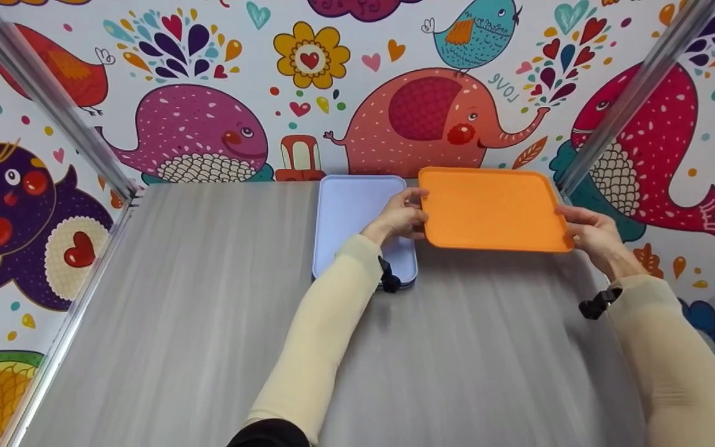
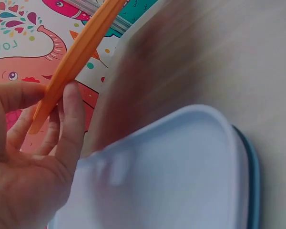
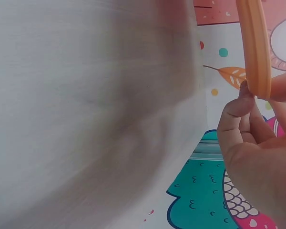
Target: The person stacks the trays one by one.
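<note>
An orange tray [image 1: 488, 208] is held above the table at the back right, apart from the tabletop. My left hand [image 1: 400, 216] pinches its left edge, and my right hand [image 1: 594, 236] grips its right edge. In the left wrist view, thumb and fingers of the left hand [image 2: 43, 138] close on the orange rim [image 2: 78, 52]. The right wrist view has the right hand [image 3: 260, 138] pinching the tray's other end [image 3: 256, 52]. Beneath my left hand lies a pale lavender-blue tray [image 1: 348, 211], with a darker blue tray [image 2: 253, 181] edge showing under it.
The grey wood-grain table [image 1: 208, 298] stretches in front and to the left. Behind it stands a wall [image 1: 308, 118] printed with cartoon animals. Metal posts [image 1: 53, 93] rise at the table's back corners.
</note>
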Action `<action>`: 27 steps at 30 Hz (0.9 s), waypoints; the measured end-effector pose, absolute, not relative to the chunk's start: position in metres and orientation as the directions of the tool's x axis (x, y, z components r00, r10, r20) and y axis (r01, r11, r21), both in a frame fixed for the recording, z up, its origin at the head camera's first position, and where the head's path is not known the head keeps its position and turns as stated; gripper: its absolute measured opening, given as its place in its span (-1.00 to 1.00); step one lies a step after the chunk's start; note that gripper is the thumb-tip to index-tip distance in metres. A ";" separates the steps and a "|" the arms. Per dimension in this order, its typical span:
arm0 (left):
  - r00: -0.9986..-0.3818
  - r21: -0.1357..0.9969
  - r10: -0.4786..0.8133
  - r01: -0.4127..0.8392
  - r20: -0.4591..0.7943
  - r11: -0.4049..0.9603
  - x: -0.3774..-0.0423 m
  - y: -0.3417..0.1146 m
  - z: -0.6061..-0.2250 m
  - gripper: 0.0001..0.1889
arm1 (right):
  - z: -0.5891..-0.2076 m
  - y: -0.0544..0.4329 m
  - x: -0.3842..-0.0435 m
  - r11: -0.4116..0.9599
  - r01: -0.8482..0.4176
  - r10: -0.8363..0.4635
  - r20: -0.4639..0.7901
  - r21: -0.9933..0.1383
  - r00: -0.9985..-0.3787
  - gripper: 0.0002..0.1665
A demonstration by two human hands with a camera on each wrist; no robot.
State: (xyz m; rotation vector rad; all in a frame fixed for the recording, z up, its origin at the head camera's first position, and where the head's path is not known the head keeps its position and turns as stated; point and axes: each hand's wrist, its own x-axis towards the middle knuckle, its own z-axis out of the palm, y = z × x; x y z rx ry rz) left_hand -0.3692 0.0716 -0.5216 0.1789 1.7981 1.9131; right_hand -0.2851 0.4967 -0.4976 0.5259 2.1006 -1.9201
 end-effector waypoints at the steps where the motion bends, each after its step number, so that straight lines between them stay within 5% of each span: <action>1: -0.864 0.964 0.443 -0.265 -0.239 0.005 -0.368 0.071 -0.521 -0.31 | -0.498 0.496 -0.284 0.063 0.419 0.097 -0.412 -0.906 -0.906 -0.18; 10: -0.871 0.962 0.435 -0.270 -0.227 -0.038 -0.364 0.066 -0.519 -0.27 | -0.492 0.485 -0.271 -0.197 0.358 0.087 -0.380 -0.912 -0.921 -0.33; 16: -0.900 0.962 0.385 -0.258 -0.206 -0.087 -0.362 0.065 -0.522 -0.27 | -0.493 0.449 -0.272 -0.422 0.197 0.283 -0.335 -0.885 -0.899 -0.58; 21: -0.925 0.965 0.333 -0.233 -0.181 -0.122 -0.359 0.068 -0.523 -0.28 | -0.500 0.408 -0.276 -0.424 0.060 0.541 -0.306 -0.904 -0.783 -0.34; 27: -0.942 0.964 0.294 -0.215 -0.162 -0.156 -0.354 0.071 -0.521 -0.28 | -0.513 0.366 -0.276 -0.397 -0.082 0.683 -0.235 -0.914 -0.692 -0.06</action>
